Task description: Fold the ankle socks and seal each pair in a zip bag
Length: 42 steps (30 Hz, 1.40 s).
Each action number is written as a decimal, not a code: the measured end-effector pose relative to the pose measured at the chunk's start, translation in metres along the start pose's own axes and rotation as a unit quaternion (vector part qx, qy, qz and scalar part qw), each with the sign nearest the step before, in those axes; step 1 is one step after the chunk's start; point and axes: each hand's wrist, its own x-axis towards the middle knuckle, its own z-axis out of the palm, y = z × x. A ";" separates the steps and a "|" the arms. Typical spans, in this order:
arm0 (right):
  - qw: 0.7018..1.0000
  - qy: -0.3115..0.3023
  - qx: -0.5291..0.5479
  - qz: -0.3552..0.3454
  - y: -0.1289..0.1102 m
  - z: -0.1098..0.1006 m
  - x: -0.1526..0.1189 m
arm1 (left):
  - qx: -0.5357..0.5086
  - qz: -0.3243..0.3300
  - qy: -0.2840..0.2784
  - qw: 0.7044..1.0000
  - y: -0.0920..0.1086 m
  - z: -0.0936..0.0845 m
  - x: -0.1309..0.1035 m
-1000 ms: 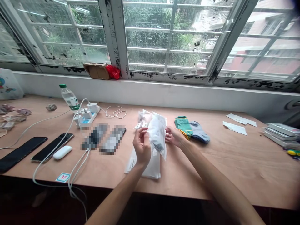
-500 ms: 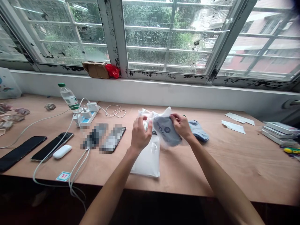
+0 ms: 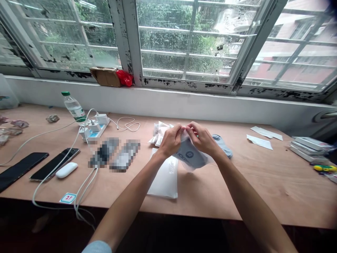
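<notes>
Between my hands hangs a translucent plastic bag (image 3: 192, 160) with a grey-blue item and dark printed lettering showing through. My left hand (image 3: 171, 141) is closed, pinching the bag's top edge at its left. Close beside it, thumbs nearly touching, my right hand (image 3: 204, 140) pinches the same edge. Below the bag a flat white frosted pouch (image 3: 163, 179) lies on the table, partly behind my left forearm. Small white packets (image 3: 158, 133) sit behind my left hand. Past my right hand lies a folded grey-blue fabric item (image 3: 223, 146), partly hidden by that hand.
At left are two dark phones (image 3: 56, 163), a white earbud case (image 3: 66, 170), two blurred-out devices (image 3: 125, 156), a power strip (image 3: 96, 130) with cables, and a water bottle (image 3: 74, 107). Paper slips (image 3: 260, 142) and stacked boxes (image 3: 306, 147) lie at right.
My left hand has moved right from beside the bag and now grips its top edge. My right hand has shifted slightly left and up. The small packets show more fully.
</notes>
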 end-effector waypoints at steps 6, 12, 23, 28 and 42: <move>0.993 -0.068 -0.092 0.001 0.014 -0.009 -0.023 | 0.042 -0.044 0.121 0.991 -0.016 -0.019 0.000; 0.985 -0.095 -0.144 0.017 0.035 -0.027 -0.042 | 0.066 -0.082 0.218 0.970 -0.034 -0.050 0.002; 0.981 -0.015 -0.188 -0.045 -0.001 0.006 -0.022 | 0.023 -0.081 0.181 0.980 -0.016 -0.015 -0.009; 0.993 -0.102 0.002 0.060 -0.006 -0.005 -0.015 | 0.037 -0.087 0.166 0.982 -0.018 -0.008 -0.012; 0.969 -0.236 0.066 0.016 0.006 -0.011 -0.003 | 0.024 0.014 0.083 0.996 0.004 -0.001 -0.011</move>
